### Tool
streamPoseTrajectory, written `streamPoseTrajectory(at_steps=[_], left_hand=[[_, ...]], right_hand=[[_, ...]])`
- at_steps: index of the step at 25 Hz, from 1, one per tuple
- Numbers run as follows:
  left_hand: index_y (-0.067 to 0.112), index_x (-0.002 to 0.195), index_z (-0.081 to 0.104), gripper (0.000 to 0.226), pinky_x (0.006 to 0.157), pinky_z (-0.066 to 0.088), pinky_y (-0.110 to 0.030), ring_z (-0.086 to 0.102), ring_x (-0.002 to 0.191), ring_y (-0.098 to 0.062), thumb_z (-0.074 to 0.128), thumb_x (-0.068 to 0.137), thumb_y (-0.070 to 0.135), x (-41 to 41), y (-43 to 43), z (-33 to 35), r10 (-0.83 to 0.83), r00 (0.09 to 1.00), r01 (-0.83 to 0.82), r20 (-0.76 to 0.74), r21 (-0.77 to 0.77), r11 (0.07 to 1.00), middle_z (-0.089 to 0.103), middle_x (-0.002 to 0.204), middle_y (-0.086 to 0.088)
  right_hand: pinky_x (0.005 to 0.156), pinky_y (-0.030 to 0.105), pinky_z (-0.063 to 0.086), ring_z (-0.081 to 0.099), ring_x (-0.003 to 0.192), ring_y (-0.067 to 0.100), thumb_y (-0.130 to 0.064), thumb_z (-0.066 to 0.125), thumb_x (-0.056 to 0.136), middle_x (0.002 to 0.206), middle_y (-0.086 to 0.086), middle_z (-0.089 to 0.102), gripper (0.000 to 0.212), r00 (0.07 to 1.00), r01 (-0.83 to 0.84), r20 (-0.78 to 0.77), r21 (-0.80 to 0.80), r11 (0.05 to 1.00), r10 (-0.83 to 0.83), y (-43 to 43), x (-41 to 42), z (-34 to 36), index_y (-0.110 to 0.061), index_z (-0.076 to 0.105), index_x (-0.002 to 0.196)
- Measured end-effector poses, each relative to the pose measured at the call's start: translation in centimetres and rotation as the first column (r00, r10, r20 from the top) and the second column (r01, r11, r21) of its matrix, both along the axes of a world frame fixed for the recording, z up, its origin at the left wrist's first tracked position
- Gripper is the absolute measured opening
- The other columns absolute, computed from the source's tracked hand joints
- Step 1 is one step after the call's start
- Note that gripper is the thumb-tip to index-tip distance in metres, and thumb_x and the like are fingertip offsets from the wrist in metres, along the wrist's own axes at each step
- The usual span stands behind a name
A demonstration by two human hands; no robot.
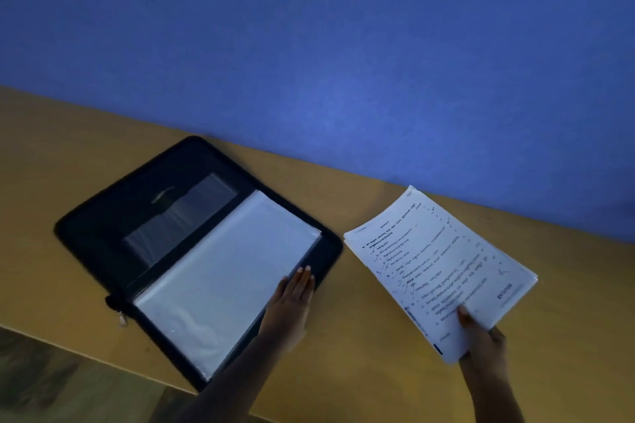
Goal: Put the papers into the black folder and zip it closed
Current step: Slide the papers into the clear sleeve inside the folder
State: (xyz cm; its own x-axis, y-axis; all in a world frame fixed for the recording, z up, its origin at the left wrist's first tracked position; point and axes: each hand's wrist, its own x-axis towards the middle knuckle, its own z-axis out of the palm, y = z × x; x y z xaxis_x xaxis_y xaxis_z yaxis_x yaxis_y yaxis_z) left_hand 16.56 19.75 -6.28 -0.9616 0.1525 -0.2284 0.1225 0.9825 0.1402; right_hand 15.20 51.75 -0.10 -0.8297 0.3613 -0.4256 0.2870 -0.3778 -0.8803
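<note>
Black folder [103, 233] lies open on counter [360, 319]; left hand [292, 306] flat, open on its edge; right hand [481, 336] grips papers [436, 264].

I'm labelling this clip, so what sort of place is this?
Probably an office or study desk, though little shows. A wooden table stands against a plain blue wall, a black folder with clear sleeves lies open on it, and the right hand holds printed papers.

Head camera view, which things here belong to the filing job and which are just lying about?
Part of the job: black folder, lying open; its clear sleeves under the left hand; papers held by the right hand.

Just there: wooden table; blue wall.
</note>
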Motion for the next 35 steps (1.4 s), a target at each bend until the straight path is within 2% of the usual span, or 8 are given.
streamPoseTrajectory(at_steps=[2,6,13,16,18,24,29,35], left_hand=[[0.01,0.154,0.009,0.078,0.122,0.001,-0.04,-0.002,0.151,-0.022,0.054,0.091,0.014,2.9,-2.1,0.0,-0.1,0.992,0.102,-0.07,0.025,0.994,0.001,0.164,-0.007],[0.015,0.133,0.059,0.073,0.104,0.046,-0.039,0.047,0.134,-0.017,0.08,0.065,0.029,7.9,-6.7,0.3,-0.349,0.924,0.353,-0.155,-0.002,0.936,0.052,0.144,-0.002],[0.018,0.14,0.047,0.057,0.115,0.031,-0.042,0.028,0.145,-0.017,0.06,0.084,0.02,14.1,-15.5,-0.8,-0.47,0.856,0.472,-0.215,-0.047,0.88,0.035,0.155,0.001],[0.018,0.135,0.054,0.045,0.112,0.037,-0.041,0.032,0.143,-0.016,0.041,0.092,0.014,15.6,-19.6,-1.0,-0.542,0.81,0.533,-0.225,-0.107,0.84,0.039,0.153,0.002],[0.02,0.13,0.06,0.048,0.107,0.044,-0.039,0.043,0.137,-0.016,0.061,0.082,0.017,16.1,-22.0,-0.3,-0.555,0.808,0.545,-0.195,-0.109,0.831,0.049,0.146,0.003],[0.029,0.105,0.054,0.024,0.079,0.056,-0.03,0.062,0.088,-0.011,0.054,0.083,0.04,14.8,-18.8,2.7,-0.103,0.934,0.18,-0.343,0.201,0.963,0.063,0.096,0.01],[0.021,0.129,0.048,0.069,0.098,0.042,-0.034,0.047,0.122,-0.019,0.052,0.08,0.071,11.4,-12.4,3.4,0.277,0.96,-0.271,-0.037,0.122,0.955,0.049,0.133,0.0],[0.021,0.11,0.063,0.03,0.088,0.043,-0.033,0.054,0.107,-0.019,0.06,0.09,0.043,11.3,-13.4,2.8,0.339,0.93,-0.316,-0.142,0.161,0.935,0.059,0.115,-0.001]], right_hand=[[0.065,0.032,0.062,0.069,0.086,0.018,-0.004,0.057,0.094,0.1,0.002,0.072,0.013,1.0,0.019,-0.007,-0.03,0.999,-0.019,-1.6,1.3,-0.1,-0.008,0.066,0.101],[0.061,0.029,0.062,0.069,0.082,0.016,-0.004,0.058,0.093,0.094,-0.002,0.073,0.02,0.999,0.053,0.009,-0.042,0.998,-0.053,-4.8,3.8,-0.5,-0.004,0.061,0.113],[0.053,0.026,0.059,0.064,0.081,0.02,-0.004,0.059,0.093,0.095,0.003,0.067,0.022,0.989,0.14,0.051,-0.03,0.99,-0.138,-9.9,8.2,-0.7,-0.002,0.057,0.115],[0.066,0.034,0.056,0.062,0.081,0.02,-0.003,0.058,0.093,0.096,0.004,0.066,0.025,0.987,0.151,0.064,-0.054,0.987,-0.148,-11.6,10.1,-0.8,0.0,0.055,0.118],[0.072,0.038,0.053,0.062,0.083,0.021,-0.002,0.057,0.093,0.099,0.006,0.066,0.027,0.984,0.168,0.072,-0.074,0.983,-0.163,-12.5,10.9,-0.8,0.001,0.054,0.12],[0.067,0.034,0.057,0.063,0.084,0.02,-0.003,0.058,0.093,0.107,0.008,0.064,0.026,0.974,0.212,0.1,-0.099,0.972,-0.202,-14.0,12.9,-0.8,-0.002,0.053,0.119],[0.078,0.043,0.053,0.063,0.087,0.023,-0.002,0.06,0.092,0.113,0.013,0.063,0.023,0.962,0.263,0.106,-0.098,0.96,-0.253,-14.0,14.1,-0.8,0.0,0.054,0.114],[0.072,0.038,0.053,0.064,0.083,0.023,-0.005,0.063,0.091,0.102,0.008,0.067,0.024,0.955,0.278,0.116,-0.045,0.959,-0.272,-12.9,15.4,-1.1,-0.002,0.056,0.113]])
